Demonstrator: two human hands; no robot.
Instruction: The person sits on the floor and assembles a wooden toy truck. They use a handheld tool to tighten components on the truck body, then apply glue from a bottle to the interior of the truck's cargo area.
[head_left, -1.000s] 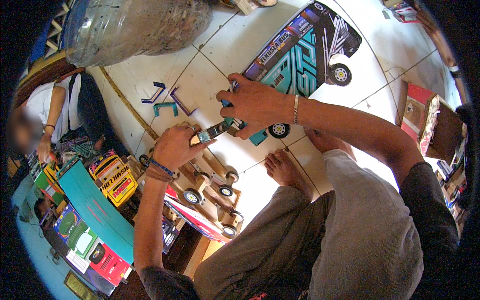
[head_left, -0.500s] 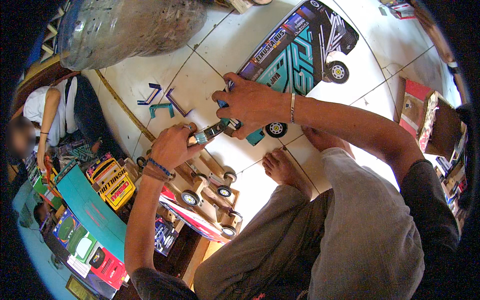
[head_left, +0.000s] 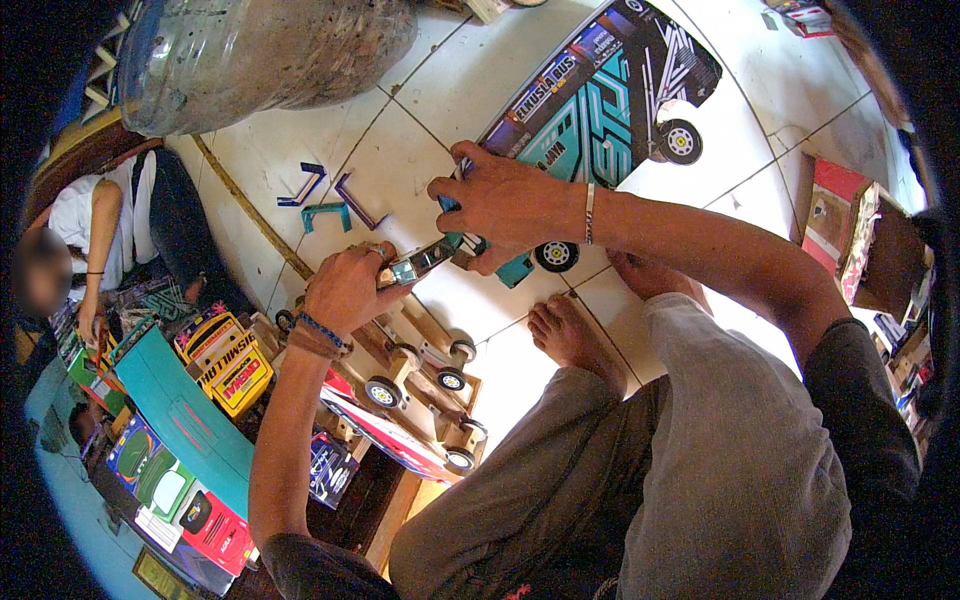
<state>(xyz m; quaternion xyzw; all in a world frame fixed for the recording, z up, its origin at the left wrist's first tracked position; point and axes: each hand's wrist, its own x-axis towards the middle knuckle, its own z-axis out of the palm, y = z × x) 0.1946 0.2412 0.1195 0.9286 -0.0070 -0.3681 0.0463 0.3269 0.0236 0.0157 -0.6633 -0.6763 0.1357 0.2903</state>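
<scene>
A toy bus [head_left: 600, 110] with black, white and turquoise panels lies on its side on the floor, its wheels toward me. My right hand [head_left: 510, 215] is closed around its near end, with fingers over the edge by a small blue piece. My left hand [head_left: 350, 285] grips what looks like a stapler [head_left: 425, 260], dark and shiny metal, whose tip touches the bus end beside my right fingers. The exact contact is hidden by my right hand. Small bent strips, a teal bracket [head_left: 326, 214] and a purple one [head_left: 360, 203], lie beyond my left hand.
Wooden chassis with black wheels [head_left: 450, 379] sit below my left wrist. Leftward are a turquoise panel [head_left: 185, 415] and a yellow toy panel [head_left: 228, 365]. Another person [head_left: 105, 220] works at the far left. A big plastic-wrapped bundle [head_left: 260, 60] stands behind; a red-and-white box [head_left: 835, 215] is at right.
My hands, the stapler and the bus hold nearly the same places, with only a slight shift of the whole view. The other person's hand at the left has moved a little.
</scene>
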